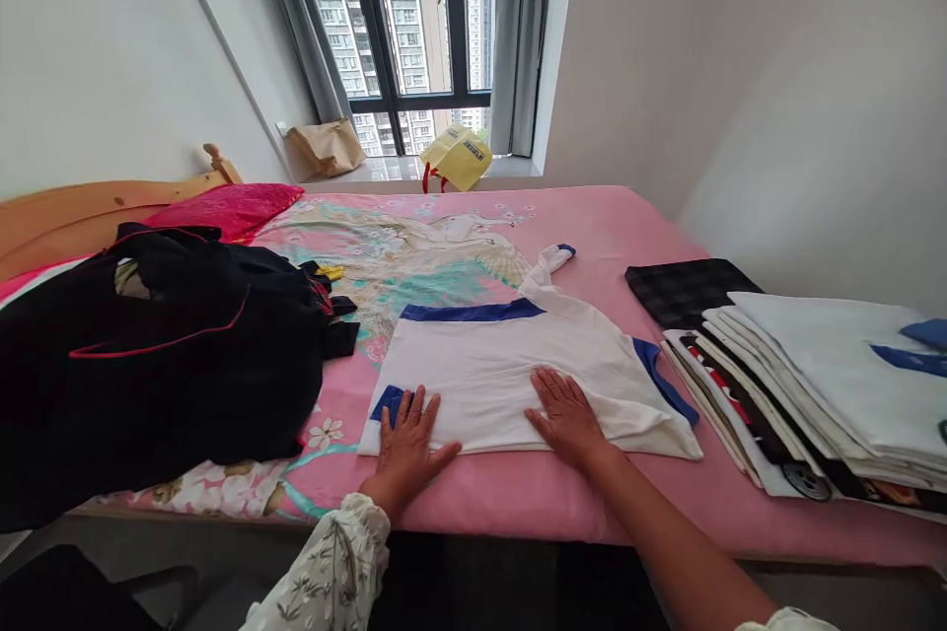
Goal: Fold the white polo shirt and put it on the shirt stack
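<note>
A white garment with blue trim (pixel 503 365) lies partly folded on the pink bed sheet (pixel 607 227), near the bed's front edge. My left hand (pixel 406 444) rests flat on its lower left corner, fingers spread, over a blue patch. My right hand (pixel 566 414) presses flat on the garment's lower middle, palm down. Neither hand grips anything. One sleeve (pixel 551 261) of the garment trails away toward the window.
A heap of black clothes with red piping (pixel 163 355) covers the bed's left side. A stack of folded clothes (pixel 814 385) sits at the right. A red pillow (pixel 226 207), a brown paper bag (pixel 326 148) and a yellow bag (pixel 459 156) lie near the window.
</note>
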Action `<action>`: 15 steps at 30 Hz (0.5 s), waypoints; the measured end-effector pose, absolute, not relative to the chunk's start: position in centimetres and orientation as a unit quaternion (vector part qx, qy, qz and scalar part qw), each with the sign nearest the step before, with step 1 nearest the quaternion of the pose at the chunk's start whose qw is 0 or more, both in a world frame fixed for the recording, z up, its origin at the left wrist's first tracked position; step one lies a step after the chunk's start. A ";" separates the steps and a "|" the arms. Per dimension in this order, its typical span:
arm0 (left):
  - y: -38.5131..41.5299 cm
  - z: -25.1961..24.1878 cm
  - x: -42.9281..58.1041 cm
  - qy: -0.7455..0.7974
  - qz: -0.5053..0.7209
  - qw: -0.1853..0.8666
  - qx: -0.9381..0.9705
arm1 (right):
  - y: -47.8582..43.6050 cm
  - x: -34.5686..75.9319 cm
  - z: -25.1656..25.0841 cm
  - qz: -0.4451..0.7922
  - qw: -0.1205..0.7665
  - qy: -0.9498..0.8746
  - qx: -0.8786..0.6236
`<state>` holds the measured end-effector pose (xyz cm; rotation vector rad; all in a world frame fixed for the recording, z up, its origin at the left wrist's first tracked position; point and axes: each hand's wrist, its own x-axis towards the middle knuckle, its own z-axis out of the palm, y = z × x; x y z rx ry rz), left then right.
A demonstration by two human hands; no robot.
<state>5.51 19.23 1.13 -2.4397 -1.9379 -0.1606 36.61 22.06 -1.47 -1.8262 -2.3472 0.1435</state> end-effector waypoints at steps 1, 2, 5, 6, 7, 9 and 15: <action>19.3 1.2 5.6 -0.619 -0.053 0.008 -0.784 | 22.0 36.5 -1.2 0.050 0.083 -0.785 -0.612; 19.4 1.3 5.7 -0.615 -0.055 0.004 -0.786 | 21.9 36.3 -0.8 0.054 0.083 -0.784 -0.613; 19.5 1.5 6.0 -0.610 -0.059 -0.005 -0.791 | 21.7 35.3 0.6 0.075 0.080 -0.778 -0.619; 19.6 1.5 6.0 -0.611 -0.057 -0.007 -0.790 | 21.6 35.0 1.0 0.082 0.081 -0.774 -0.622; 19.7 1.4 5.9 -0.613 -0.055 -0.007 -0.788 | 21.5 34.9 1.3 0.087 0.082 -0.772 -0.624; 20.1 1.3 5.7 -0.614 -0.047 -0.007 -0.788 | 21.2 35.6 1.6 0.088 0.085 -0.777 -0.617; 20.9 0.6 5.2 -0.618 -0.030 0.000 -0.786 | 19.0 45.2 2.4 0.039 0.080 -0.695 -0.713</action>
